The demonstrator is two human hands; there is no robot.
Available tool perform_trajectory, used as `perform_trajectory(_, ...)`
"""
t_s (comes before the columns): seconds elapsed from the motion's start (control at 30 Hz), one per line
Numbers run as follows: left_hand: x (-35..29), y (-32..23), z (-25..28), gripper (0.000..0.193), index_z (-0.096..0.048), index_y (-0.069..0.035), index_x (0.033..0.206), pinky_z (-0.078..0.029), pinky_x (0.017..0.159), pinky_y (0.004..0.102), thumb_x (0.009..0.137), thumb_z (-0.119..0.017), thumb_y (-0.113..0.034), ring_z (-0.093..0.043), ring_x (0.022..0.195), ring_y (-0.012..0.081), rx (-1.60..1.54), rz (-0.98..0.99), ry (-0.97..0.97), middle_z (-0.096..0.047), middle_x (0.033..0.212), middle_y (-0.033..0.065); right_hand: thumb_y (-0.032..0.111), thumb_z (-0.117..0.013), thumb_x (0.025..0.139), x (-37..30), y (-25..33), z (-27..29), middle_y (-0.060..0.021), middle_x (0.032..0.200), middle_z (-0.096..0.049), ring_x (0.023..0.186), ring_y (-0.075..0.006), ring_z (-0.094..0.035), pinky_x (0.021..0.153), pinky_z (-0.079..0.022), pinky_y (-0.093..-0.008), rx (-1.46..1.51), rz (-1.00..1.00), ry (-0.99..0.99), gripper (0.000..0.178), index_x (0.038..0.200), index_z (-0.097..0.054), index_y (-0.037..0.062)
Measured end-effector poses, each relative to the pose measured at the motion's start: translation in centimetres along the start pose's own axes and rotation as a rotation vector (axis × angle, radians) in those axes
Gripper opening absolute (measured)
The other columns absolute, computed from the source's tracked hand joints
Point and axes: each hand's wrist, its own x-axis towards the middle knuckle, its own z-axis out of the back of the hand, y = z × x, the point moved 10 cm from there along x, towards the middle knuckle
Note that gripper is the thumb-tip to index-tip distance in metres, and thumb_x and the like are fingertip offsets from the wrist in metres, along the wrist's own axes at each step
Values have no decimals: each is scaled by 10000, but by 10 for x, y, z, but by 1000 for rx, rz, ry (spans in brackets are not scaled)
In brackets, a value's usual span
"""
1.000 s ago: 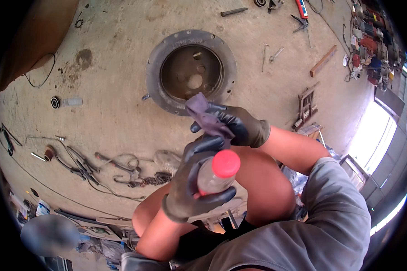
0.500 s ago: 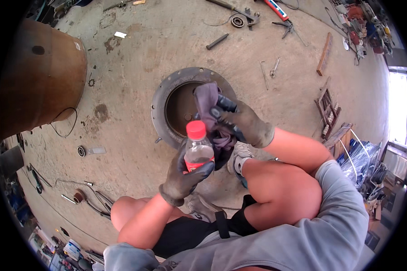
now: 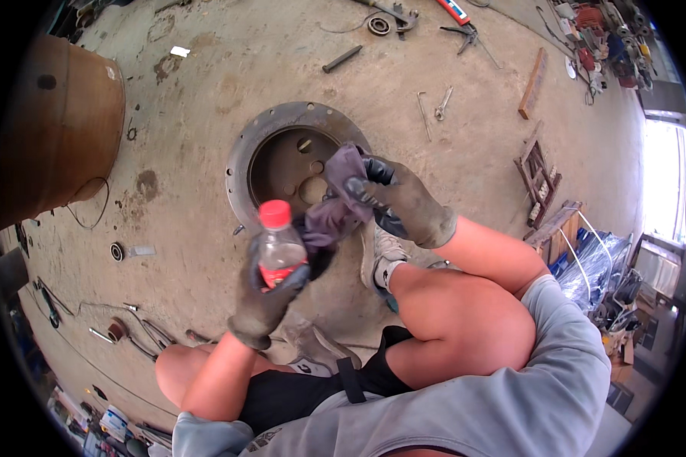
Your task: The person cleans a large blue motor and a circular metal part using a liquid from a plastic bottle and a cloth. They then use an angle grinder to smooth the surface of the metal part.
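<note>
Gloved fingers of my left hand (image 3: 265,293) wrap around a clear plastic bottle (image 3: 283,247) with a red cap and red label. It stands nearly upright, tilted slightly, and its lower end is hidden by the glove. My right hand (image 3: 404,199), gloved too, pinches a purple-grey rag (image 3: 346,179). The cloth's lower folds hang toward the bottle; whether the left fingers touch them I cannot tell. Beyond both hands a round metal flange (image 3: 240,164) with bolt holes around its rim lies on the floor, partly covered by the rag.
A large rusty cylinder (image 3: 76,114) stands at the left. Farther off lie a hammer (image 3: 405,19), a bearing (image 3: 379,27), a bolt (image 3: 342,59), a caulking gun (image 3: 460,30) and a wrench (image 3: 443,103). A wooden strip (image 3: 533,84) and wrapped goods (image 3: 598,263) are at the right.
The left hand has carried the bottle leftward, away from the right hand. The rag now stretches out between the hands. The whole view has shifted slightly, showing more of the flange's inside.
</note>
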Motion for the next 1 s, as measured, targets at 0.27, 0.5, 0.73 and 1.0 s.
perform_trajectory(0.27, -1, 4, -70, 614, -565, -34, 1455, -547, 1000, 359, 932, -852, -179, -661, 1149, 172, -40, 133, 198, -672, 1296, 92, 186, -627, 1091, 28, -81, 32, -75, 1349, -697, 1191, -147, -654, 1040, -524, -324, -168, -140, -52, 430, 1463, -595, -26)
perform_trajectory(0.5, 34, 44, -50, 381, -632, -14, 1387, -595, 887, 326, 1067, -688, -213, -727, 1049, 166, -296, 463, 199, -735, 1223, 112, 155, -659, 1069, 37, -103, 97, 11, 1124, -722, 915, -115, -652, 833, -550, -279, -163, -272, -61, 409, 1449, -614, 10)
perform_trajectory(0.73, 122, 104, -49, 442, -673, -114, 1132, -628, 707, 433, 958, -789, -504, -727, 757, 252, -425, 638, 145, -708, 913, 89, 148, -634, 1102, 18, -105, 87, 69, 827, -524, 673, -19, -508, 553, -403, -184, 285, -409, -84, 89, 1147, -630, 71)
perform_trajectory(1.0, 184, 120, -52, 364, -672, -109, 1080, -576, 648, 352, 996, -768, -450, -689, 715, 186, -245, 468, 213, -679, 845, 32, 180, -699, 1073, 8, -94, 78, 79, 786, -524, 650, -16, -495, 551, -391, -192, 156, -440, -131, 184, 1199, -648, 56)
